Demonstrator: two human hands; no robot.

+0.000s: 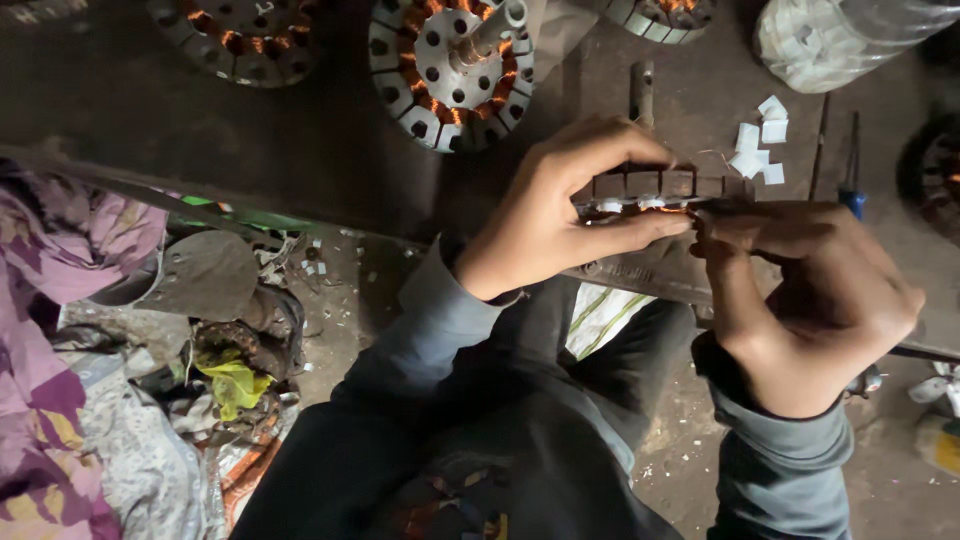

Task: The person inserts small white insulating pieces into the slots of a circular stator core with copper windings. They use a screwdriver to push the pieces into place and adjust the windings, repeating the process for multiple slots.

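Note:
My left hand [560,210] grips a round motor stator [655,186] seen edge-on, with dark slotted metal blocks along its rim and copper wire with white insulation pieces beneath. My right hand [810,290] pinches at the stator's edge, fingertips at the copper wire beside my left thumb. Both arms wear grey-blue sleeves. The stator is held above a dark workbench [300,140] at its near edge.
On the bench lie a wound stator with a shaft [452,62], another stator [240,38], small white paper pieces [758,150], a blue-handled screwdriver [851,165] and a clear bag of white bits [830,38]. Rags and scrap [210,340] pile on the floor at left.

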